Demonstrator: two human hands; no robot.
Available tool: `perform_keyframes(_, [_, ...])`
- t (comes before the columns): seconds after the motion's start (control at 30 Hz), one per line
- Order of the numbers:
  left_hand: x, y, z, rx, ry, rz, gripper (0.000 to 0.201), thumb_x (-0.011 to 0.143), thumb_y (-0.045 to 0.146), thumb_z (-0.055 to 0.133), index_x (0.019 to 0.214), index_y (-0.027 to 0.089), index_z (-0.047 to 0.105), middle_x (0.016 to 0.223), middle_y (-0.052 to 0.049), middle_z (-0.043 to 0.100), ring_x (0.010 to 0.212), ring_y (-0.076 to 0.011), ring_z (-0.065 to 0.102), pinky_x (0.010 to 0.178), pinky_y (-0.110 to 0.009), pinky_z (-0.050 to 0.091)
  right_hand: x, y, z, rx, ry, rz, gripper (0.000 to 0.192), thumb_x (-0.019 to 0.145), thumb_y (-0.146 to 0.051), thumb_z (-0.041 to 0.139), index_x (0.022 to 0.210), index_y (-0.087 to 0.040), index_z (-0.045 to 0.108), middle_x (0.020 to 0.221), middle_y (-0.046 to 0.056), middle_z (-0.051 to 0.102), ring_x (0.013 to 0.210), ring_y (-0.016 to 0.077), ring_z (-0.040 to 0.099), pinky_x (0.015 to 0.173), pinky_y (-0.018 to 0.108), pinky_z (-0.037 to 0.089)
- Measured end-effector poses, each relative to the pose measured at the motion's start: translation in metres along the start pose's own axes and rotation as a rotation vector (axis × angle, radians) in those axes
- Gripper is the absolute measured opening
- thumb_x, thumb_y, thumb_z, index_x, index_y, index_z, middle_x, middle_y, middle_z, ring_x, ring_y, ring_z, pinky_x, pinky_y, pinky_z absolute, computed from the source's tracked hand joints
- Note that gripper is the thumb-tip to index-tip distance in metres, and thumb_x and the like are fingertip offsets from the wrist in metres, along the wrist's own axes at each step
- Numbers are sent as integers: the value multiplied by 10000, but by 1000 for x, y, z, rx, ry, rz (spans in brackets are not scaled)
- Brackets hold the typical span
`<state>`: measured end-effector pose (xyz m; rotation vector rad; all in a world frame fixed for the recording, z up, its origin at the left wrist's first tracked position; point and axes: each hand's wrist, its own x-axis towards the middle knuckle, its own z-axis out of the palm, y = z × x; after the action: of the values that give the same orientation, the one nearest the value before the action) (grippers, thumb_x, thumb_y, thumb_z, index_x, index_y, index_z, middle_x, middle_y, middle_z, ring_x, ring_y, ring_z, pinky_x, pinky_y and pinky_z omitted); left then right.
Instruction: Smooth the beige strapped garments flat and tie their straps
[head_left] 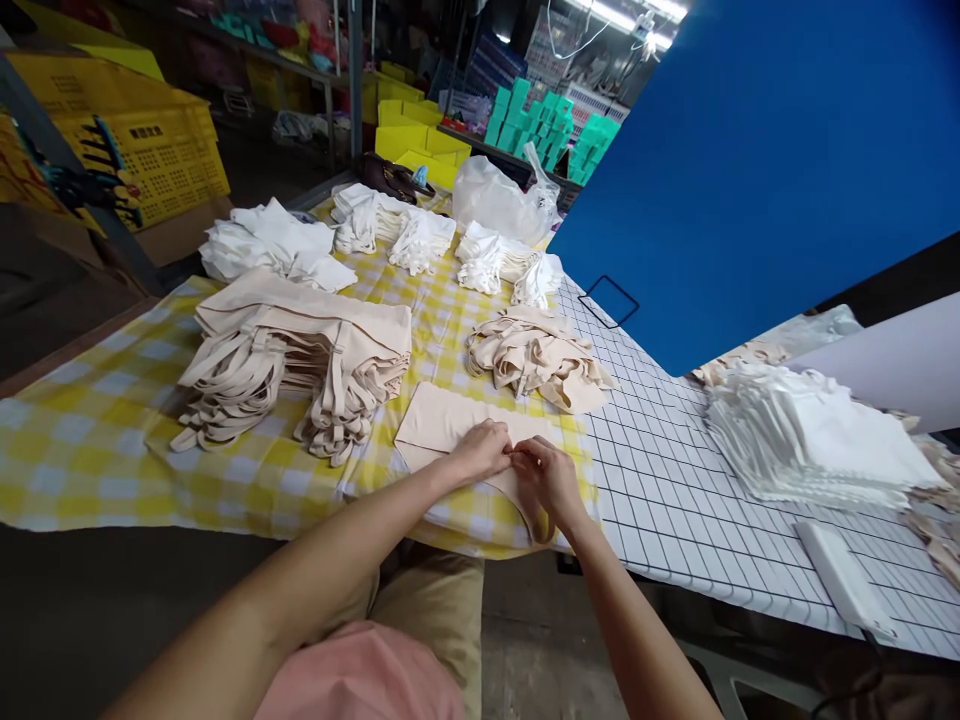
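A beige garment with a strap lies flat at the front edge of the checked cloth. My left hand rests over its middle, fingers bent and pinched on its fabric. Fingertip to fingertip with it, my right hand pinches the garment's strap side; the exact bit between the fingers is too small to make out. Left of my hands stands a neat stack of beige garments, straps hanging toward me. Just beyond my hands is a loose, crumpled heap of beige garments.
White garment piles and a white plastic bag occupy the back. A blue board stands at the right, near a white fabric stack and a white power strip. Yellow crates are at the left.
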<state>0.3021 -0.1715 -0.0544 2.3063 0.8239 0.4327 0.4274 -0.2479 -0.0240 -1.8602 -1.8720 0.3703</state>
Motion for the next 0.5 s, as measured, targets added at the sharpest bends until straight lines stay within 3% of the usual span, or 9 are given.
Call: perform_keyframes(0.5, [0,-1,-3,-35,-14,-3,71,711,170,557,693,156,624,785,-48,613,842,-191,561,736,-256,430,-3,3,5,-113,49,-72,192,827,-211,437,715,-193,591,720,32,566,626,144,517,580,241,351])
